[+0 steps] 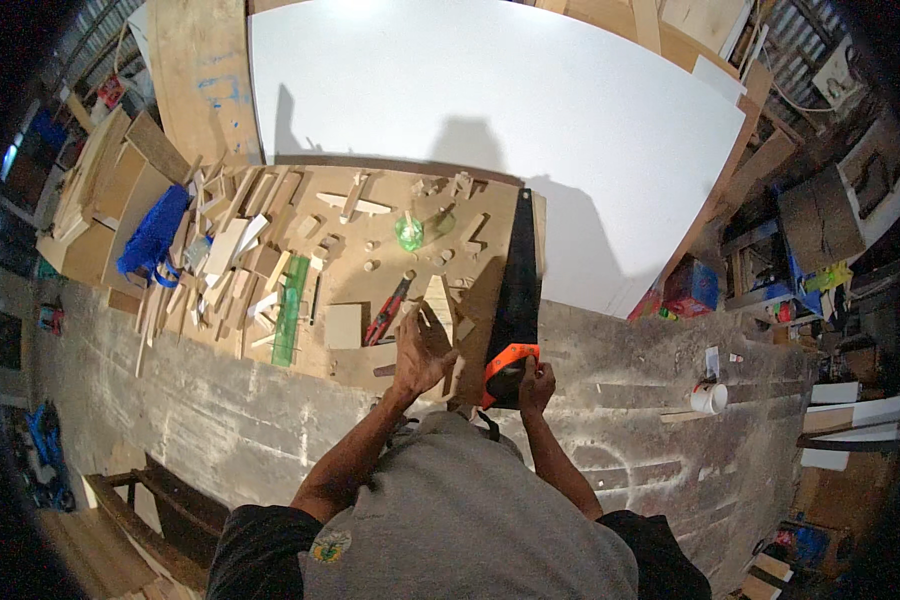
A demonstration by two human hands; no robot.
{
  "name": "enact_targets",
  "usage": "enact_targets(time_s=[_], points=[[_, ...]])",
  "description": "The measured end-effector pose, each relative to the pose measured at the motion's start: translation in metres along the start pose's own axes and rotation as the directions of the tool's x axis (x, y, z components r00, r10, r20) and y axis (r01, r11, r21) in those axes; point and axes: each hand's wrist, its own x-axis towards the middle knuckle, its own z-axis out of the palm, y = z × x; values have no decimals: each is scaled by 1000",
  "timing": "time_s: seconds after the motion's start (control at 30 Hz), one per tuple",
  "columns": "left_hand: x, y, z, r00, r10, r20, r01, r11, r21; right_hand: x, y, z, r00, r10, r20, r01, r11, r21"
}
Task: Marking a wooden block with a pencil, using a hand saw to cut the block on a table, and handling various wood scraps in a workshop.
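Right hand: the right hand [536,381] is wrapped around the orange-and-black handle of a handsaw [516,300], fingers curled tight on the grip, at the near edge of the work board
Handsaw: its dark blade runs straight away from the person, from the handle up to the far edge of the brown board [390,290], lying along that board's right side; whether the teeth bite the wood cannot be told
Left hand: the left hand [422,352] lies palm down with fingers spread on a pale wood piece [440,300], just left of the saw blade and near the handle; it presses flat and grasps nothing
Hands to saw: the two hands sit close together, the blade passing just to the right of the left hand's fingers, the handle lower and to the right of that hand
Red pliers: red-handled pliers [387,312] rest on the board just left of the left hand
Green things: a green clear ruler [291,310] lies further left, and a small green glass-like thing [409,233] stands near the board's far side
Offcuts: a scatter of pale wood offcuts [225,265] covers the board's left part
Blue cloth: a blue cloth [153,232] lies at the far left
White panel: a large white panel [490,110] lies beyond the board
Cup: a white cup [709,398] stands on the grey floor, well right of the hands
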Motion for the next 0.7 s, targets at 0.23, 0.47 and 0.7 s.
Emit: enact_targets(time_s=[0.23, 0.47, 0.7], points=[[2, -42, -52, 998, 7, 62, 4, 985, -172, -34, -21, 4, 976, -216, -6, 186, 852, -490], [-1, -44, -130, 941, 123, 316, -156, 984, 82, -40, -19, 9, 950, -302, 83, 301, 808, -507], [6, -62, -188, 751, 373, 545, -603, 724, 336, -44, -52, 13, 742, -652, 156, 660, 669, -342]])
